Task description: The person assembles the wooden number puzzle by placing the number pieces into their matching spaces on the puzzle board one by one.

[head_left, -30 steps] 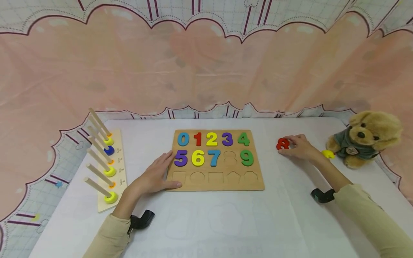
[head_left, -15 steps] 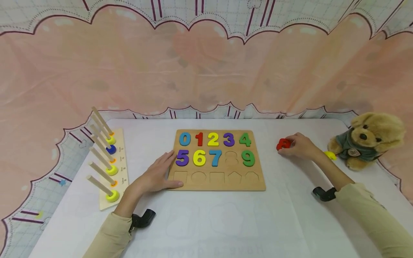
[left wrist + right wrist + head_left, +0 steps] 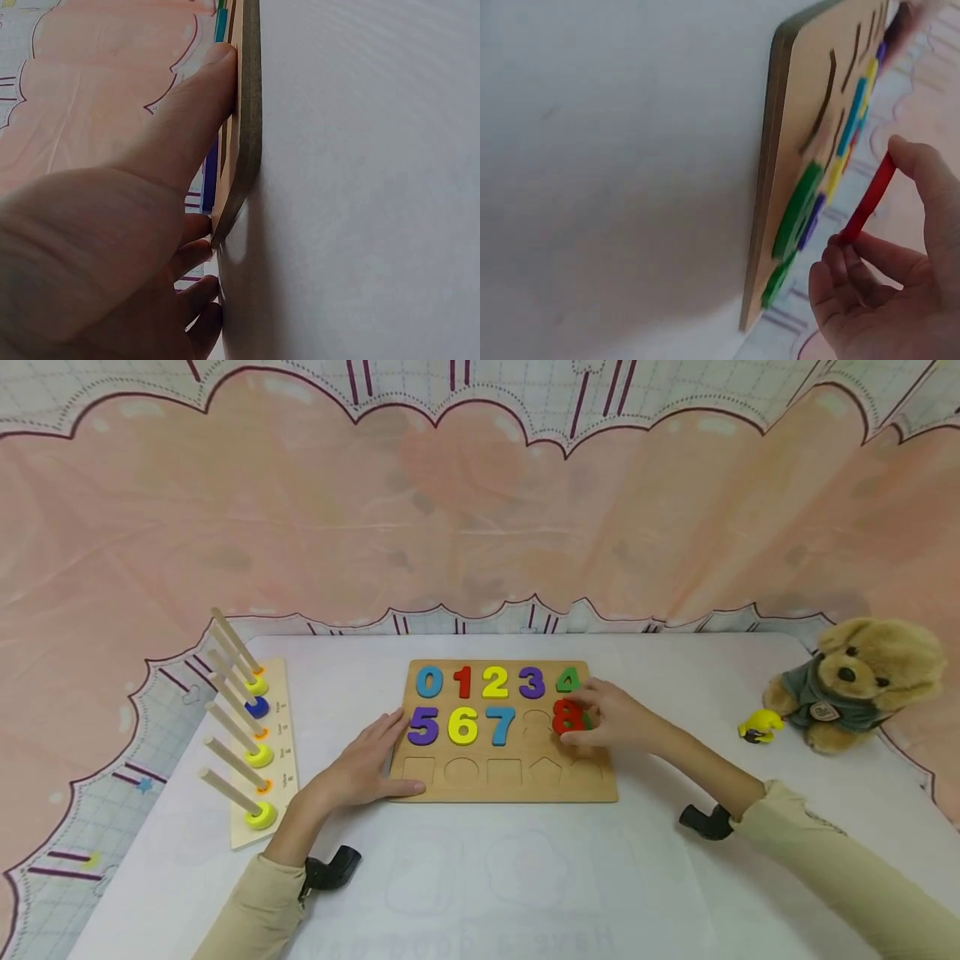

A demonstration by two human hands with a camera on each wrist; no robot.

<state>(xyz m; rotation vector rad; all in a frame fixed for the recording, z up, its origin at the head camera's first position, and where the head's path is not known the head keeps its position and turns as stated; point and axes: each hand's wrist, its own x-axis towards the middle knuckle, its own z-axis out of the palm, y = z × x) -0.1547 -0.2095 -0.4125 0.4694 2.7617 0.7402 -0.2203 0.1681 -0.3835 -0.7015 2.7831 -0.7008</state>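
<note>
My right hand (image 3: 618, 717) pinches a red number 8 piece (image 3: 567, 717) by its edges between thumb and fingertips. In the right wrist view the red 8 (image 3: 870, 201) is held above the wooden number board (image 3: 517, 791), apart from it. It partly covers the green 9, just right of the 8-shaped recess (image 3: 537, 723). My left hand (image 3: 360, 768) rests at the board's left edge with fingers extended. In the left wrist view its thumb (image 3: 202, 90) lies on the board's face. Coloured digits such as the purple 5 (image 3: 423, 727) and blue 7 (image 3: 499, 727) sit in the board.
A wooden peg stand (image 3: 258, 752) with yellow, blue and orange rings stands at the left. On the right sit a plush bear (image 3: 855, 685) in a green top and a small yellow toy (image 3: 761, 726). A patterned curtain (image 3: 480, 527) hangs behind the white table (image 3: 480, 877).
My right hand has carried the red 8 leftward from the table beside the board to over the board. The small yellow toy is now more visible. My left hand stays at the board's edge.
</note>
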